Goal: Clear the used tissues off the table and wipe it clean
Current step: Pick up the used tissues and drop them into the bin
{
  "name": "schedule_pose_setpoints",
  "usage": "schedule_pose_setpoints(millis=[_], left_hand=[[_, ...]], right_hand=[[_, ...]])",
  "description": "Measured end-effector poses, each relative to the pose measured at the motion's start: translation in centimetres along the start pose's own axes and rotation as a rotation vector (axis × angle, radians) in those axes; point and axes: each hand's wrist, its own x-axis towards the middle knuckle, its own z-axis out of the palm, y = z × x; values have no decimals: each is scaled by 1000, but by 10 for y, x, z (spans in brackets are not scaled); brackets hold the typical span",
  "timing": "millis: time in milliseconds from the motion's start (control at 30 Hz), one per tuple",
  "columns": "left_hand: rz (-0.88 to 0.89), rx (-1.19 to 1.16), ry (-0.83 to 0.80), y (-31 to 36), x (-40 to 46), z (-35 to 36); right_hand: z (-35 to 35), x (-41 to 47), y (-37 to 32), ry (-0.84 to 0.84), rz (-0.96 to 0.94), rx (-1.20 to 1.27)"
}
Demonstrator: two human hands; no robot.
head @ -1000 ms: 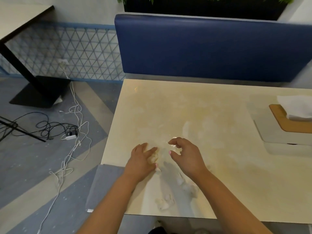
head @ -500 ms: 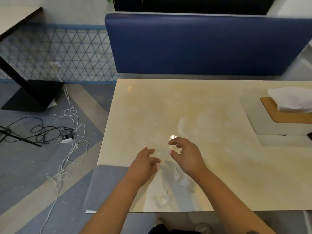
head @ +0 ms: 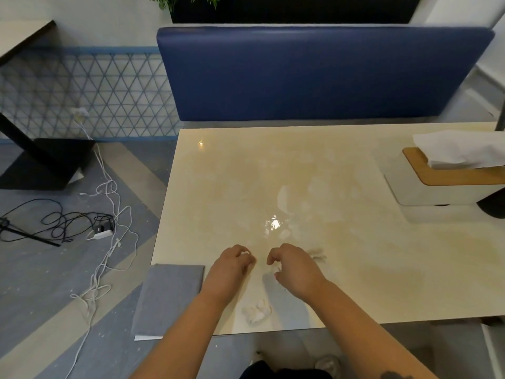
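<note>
Both hands are over the near-left part of the bench (head: pixel 355 255), close together but not touching. The left hand (head: pixel 232 266) has its fingers curled in, a small white bit showing at the fingertips; looks like it pinches a scrap of tissue (head: pixel 246 252), though the scrap is mostly hidden. The right hand (head: pixel 296 269) is curled too, thumb and forefinger bent toward each other, and a white tissue bit (head: pixel 276 269) sits right under the fingers; cannot tell if it is gripped or just touched.

A crumpled tissue wad (head: pixel 257 313) lies on the bench near the front edge, between the two forearms, behind both hands and touching neither. A faint frayed shred (head: pixel 317 255) lies just to the right of the right hand. Glossy wet-looking smears with a bright glare spot (head: pixel 274 223) sit on the bench just beyond the hands.

A tissue box (head: pixel 437 187) with a wooden lid and a sheet (head: pixel 459 149) sticking out stands at the right edge of the bench, well apart from the hands. A blue seat back (head: pixel 314 72) runs along the far edge. A grey pad (head: pixel 169 296) lies by the front-left corner. Cables (head: pixel 109 214) lie on the floor to the left.
</note>
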Motion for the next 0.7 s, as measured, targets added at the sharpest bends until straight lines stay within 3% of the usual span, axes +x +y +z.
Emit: schedule_pose_setpoints(millis=[300,700], left_hand=[[-17,-42,-12,10,2,-6],[-28,-167,149,28,16,-27]], right_hand=[[18,5,0,-40,-83,-150],[-10,0,-4,217,-99,120]])
